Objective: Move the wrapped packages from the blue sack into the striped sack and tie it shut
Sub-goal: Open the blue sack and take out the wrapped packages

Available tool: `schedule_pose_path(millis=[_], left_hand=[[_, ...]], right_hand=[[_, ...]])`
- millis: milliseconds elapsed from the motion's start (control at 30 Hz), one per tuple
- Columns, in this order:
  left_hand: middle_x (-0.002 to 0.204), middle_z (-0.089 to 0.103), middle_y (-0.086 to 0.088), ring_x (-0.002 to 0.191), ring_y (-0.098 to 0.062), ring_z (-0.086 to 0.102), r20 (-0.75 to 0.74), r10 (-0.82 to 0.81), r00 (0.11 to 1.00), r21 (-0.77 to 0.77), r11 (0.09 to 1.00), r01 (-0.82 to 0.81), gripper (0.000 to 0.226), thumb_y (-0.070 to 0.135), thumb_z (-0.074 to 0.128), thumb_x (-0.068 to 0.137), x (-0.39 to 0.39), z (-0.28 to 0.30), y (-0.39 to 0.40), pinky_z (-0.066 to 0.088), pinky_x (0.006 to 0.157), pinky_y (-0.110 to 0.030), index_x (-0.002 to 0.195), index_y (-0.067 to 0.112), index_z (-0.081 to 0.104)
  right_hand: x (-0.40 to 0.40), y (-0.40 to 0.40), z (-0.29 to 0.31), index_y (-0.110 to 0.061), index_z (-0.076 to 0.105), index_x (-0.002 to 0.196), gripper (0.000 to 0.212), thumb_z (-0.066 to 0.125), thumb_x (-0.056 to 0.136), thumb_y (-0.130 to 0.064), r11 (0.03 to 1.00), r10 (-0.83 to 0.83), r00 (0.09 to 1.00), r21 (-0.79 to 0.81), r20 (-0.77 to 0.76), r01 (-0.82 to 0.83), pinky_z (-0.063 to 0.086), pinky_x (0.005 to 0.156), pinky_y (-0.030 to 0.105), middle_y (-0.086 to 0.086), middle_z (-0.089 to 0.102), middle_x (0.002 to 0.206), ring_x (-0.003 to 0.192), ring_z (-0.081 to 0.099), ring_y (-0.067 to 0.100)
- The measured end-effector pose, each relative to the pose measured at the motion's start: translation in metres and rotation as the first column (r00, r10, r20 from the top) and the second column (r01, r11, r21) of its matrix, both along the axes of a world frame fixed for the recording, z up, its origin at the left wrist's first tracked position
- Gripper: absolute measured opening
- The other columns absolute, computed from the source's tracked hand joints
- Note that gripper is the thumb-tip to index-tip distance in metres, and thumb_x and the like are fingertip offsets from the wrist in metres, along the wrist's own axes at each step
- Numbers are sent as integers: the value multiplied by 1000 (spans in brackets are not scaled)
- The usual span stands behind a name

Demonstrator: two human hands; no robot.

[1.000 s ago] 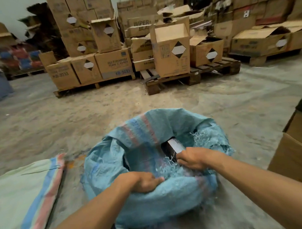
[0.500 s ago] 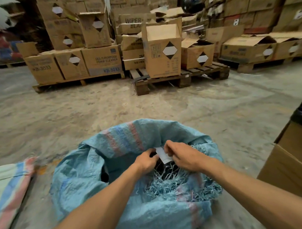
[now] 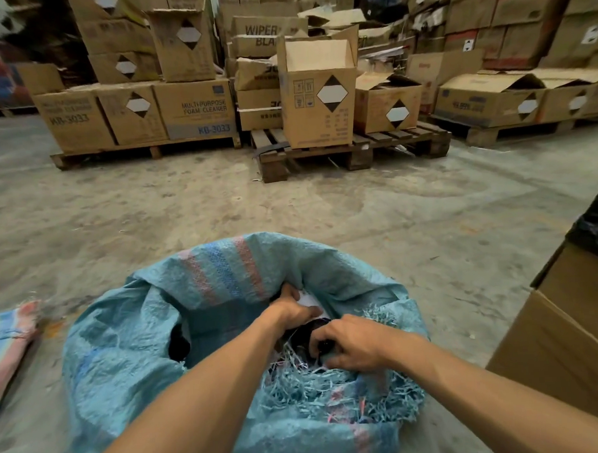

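Observation:
The blue woven sack [image 3: 132, 350] stands open on the floor right in front of me, its frayed rim rolled down. Inside its mouth lies a dark wrapped package [image 3: 306, 332] with a white label. My left hand [image 3: 292, 309] reaches deep into the sack and grips the package's far end. My right hand [image 3: 354, 344] curls round its near end among the frayed threads. Most of the package is hidden by my hands and the sack. The striped sack [image 3: 10, 341] lies flat on the floor at the far left edge.
Cardboard boxes [image 3: 318, 93] stacked on wooden pallets [image 3: 352, 151] line the back of the concrete floor [image 3: 222, 202]. A large cardboard box [image 3: 566, 335] with black plastic on top stands close at my right.
Both hands have gone deeper into the blue sack and closed on the package; the left hand left the sack's rim. The view has swung right, so the striped sack slid to the left edge.

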State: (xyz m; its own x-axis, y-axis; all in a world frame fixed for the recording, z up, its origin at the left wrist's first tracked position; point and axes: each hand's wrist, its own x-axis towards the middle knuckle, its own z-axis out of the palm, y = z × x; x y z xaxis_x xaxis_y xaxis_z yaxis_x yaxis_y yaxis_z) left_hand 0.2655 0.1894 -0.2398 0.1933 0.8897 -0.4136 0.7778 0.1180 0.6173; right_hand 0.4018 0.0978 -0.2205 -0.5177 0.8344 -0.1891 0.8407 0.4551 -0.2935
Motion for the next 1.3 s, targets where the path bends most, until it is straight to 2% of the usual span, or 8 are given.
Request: schedule_pose_path(millis=[133,233,367,467,533,667,1033,1300], left_hand=[[139,49,-17,125,-33,52,102,131,986,-24,991,-129,89,27,81,77,6,2,-6,45,103,-41,146,7,27],[141,42,-15,124,-32,50,138,173,975,-45,985,-169,99,18,79,76,2,6,-12,48,88,-32,148,6,12],[119,51,-9,105,-26,56,281,227,933,-24,973,-230,81,8,73,79,-4,11,-22,49,79,-30,142,11,22],[99,59,-9,79,-24,62,412,366,834,-122,930,-348,75,11,72,77,-6,25,-25,49,55,-26,140,15,32],[86,63,-10,61,-22,60,370,426,826,-199,904,-378,60,22,74,74,-10,41,-27,44,43,-20,127,15,48],[77,60,-6,68,-22,52,158,390,907,-347,882,-318,32,47,69,72,-21,72,-25,34,60,-29,82,18,59],[79,60,-10,82,-28,55,227,219,949,-441,892,-100,43,45,72,55,-74,158,-37,35,71,-35,86,19,56],[73,63,-12,72,-28,57,356,249,901,-305,942,-140,41,46,66,60,-118,202,-79,37,63,-30,86,15,56]], right_hand=[[-8,-4,-1,-23,50,123,42,67,88,-37,998,-55,996,9,64,54,42,79,32,5,65,117,103,60,27],[-11,-9,-3,-34,30,144,69,66,86,-40,973,-131,991,-193,-15,126,40,85,30,4,57,133,112,56,26],[-18,-12,1,-45,22,149,79,69,85,-40,937,-130,991,-331,-27,114,41,98,33,2,46,146,122,51,24],[-24,-13,2,-36,36,137,60,68,86,-35,896,-177,977,-430,-121,110,49,85,35,2,52,127,101,57,21],[-28,-12,3,-29,46,117,40,68,85,-39,920,-175,972,-377,-156,105,50,84,41,2,56,116,100,58,25],[-29,-10,15,-25,53,97,30,72,84,-45,959,-116,986,-271,-118,80,41,65,25,-5,56,94,85,52,17],[-16,-53,73,-36,69,98,50,74,61,-69,880,-250,966,430,62,200,24,78,32,-10,64,85,89,31,10],[-14,-71,121,-28,54,90,28,68,82,-51,907,-194,977,363,-90,214,33,84,35,-14,52,80,90,38,10]])
